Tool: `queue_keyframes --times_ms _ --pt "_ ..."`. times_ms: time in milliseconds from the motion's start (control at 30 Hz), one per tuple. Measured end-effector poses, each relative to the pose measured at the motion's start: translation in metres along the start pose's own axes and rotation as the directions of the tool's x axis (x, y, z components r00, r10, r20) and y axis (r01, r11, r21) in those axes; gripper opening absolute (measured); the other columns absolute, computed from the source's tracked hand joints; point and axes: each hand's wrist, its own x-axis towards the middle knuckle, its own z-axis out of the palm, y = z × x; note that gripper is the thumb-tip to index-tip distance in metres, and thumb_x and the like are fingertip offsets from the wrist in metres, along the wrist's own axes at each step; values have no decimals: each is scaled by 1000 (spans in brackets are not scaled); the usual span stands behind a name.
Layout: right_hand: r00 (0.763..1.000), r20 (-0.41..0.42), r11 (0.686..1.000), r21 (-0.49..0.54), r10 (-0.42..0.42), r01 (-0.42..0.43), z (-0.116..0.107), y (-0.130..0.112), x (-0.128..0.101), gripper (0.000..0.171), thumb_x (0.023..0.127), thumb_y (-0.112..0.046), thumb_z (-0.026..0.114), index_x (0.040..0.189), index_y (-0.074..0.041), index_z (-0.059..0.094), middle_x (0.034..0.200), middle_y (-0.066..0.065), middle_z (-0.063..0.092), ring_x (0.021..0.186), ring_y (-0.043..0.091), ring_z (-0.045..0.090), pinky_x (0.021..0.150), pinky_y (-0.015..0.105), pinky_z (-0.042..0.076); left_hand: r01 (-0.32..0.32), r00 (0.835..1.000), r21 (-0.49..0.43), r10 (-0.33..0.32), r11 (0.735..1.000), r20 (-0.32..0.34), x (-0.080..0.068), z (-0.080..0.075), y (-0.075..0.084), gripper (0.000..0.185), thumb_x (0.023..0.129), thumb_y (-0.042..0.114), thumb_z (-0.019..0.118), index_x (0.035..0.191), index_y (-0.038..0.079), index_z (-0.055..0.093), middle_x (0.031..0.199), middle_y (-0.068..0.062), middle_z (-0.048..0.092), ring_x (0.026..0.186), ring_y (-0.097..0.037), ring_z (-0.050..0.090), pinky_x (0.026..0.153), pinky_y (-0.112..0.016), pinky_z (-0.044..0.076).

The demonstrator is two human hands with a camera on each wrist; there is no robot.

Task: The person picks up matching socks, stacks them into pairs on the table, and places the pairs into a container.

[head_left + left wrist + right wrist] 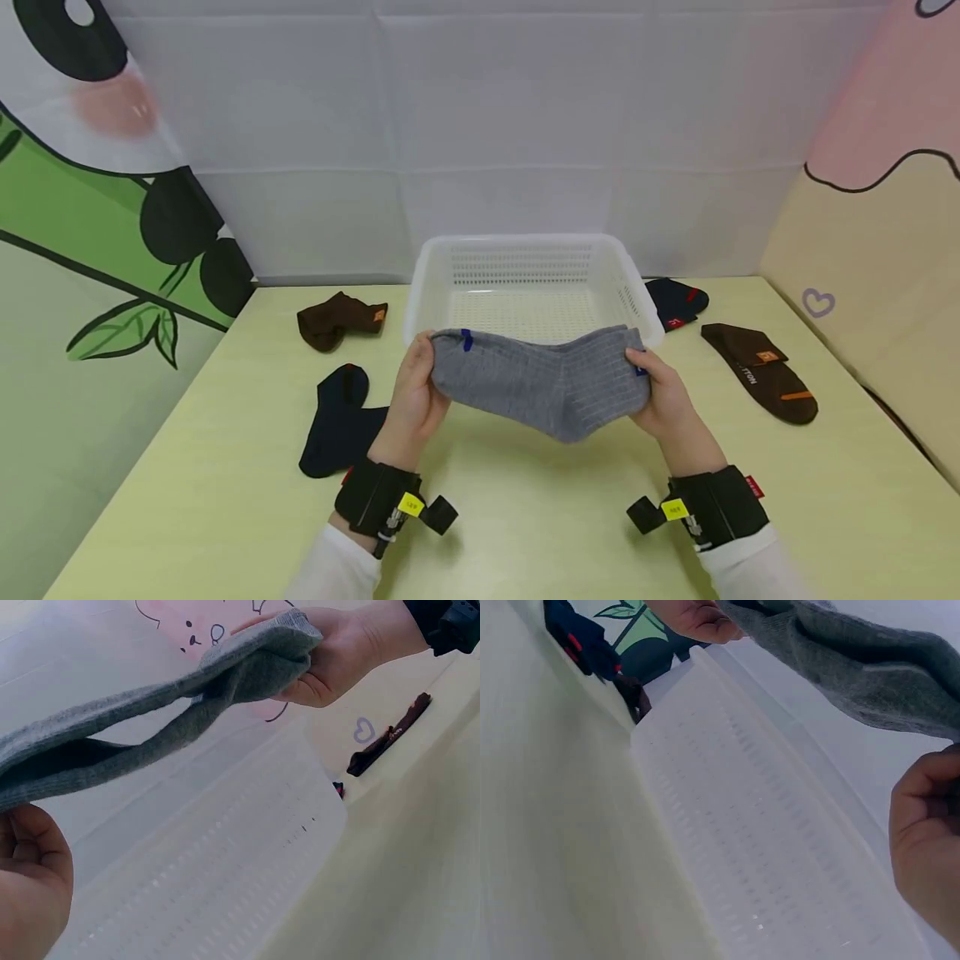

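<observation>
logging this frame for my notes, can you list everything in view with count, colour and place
grey socks: apparently a pair laid together, grey, held in the air in front of the basket
basket: 1, white, back centre of table
brown socks: 2, one back left, one right
navy socks: 2, one left, one right of basket
table: 1, pale yellow
wrist straps: 2, black
hands: left hand and right hand grip the grey socks' ends

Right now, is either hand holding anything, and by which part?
Yes. Both hold the grey sock, stretched above the table in front of the white basket: left hand at the blue-marked end, right hand at the opposite end.
</observation>
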Motion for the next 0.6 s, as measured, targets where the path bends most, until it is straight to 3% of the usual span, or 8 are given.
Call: queue_keyframes --times_ms 67,167,267,333,433,500,600 --pt "998 -51 999 -19 -31 30 6 -11 6 31 103 -15 22 110 -13 52 90 -1 62 76 9 63 68 22 50 -17 999 13 16 1000 34 6 5 10 13 99 25 40 105 20 50 98 5 55 83 -6 55 70 -18 45" --pt "984 -164 994 -89 -72 58 11 -27 21 24 103 -17 29 110 -13 53 88 -2 61 73 8 61 67 20 48 12 999 52 -14 999 38 17 9 27 12 101 13 38 107 21 44 98 5 56 78 -7 55 69 -20 45" --pt "960 -274 985 -171 -57 10 12 -42 38 17 102 -20 38 114 -11 47 91 -4 58 75 7 58 70 19 46 59 998 138 -59 989 -3 31 12 40 23 101 2 34 105 23 42 92 5 56 74 -9 52 68 -23 43" --pt "938 -346 973 -222 -22 -59 11 -49 49 26 101 -23 42 122 -9 41 98 -3 53 79 6 56 73 18 46 84 996 217 -75 972 -48 42 13 46 26 100 -1 33 101 23 44 91 4 53 76 -10 50 69 -25 42" --pt "903 -428 937 -300 35 -178 7 -57 67 52 99 -30 45 141 -6 27 108 -3 44 89 6 51 77 15 45 116 990 394 -72 912 -125 61 12 52 24 100 1 36 93 20 48 95 2 47 84 -12 48 76 -28 42" --pt "881 -470 899 -363 50 -245 4 -60 79 60 98 -34 45 146 -5 22 109 -3 42 90 6 49 77 14 45 150 983 508 -72 848 -169 74 11 53 22 100 3 38 91 18 51 99 1 45 91 -13 48 83 -31 42" --pt "864 -501 834 -454 51 -312 -1 -59 96 57 98 -35 46 142 -5 28 104 -3 43 86 5 50 74 14 46 196 973 641 -67 742 -220 88 3 55 17 101 6 39 96 11 55 107 -2 46 97 -14 48 93 -36 43"
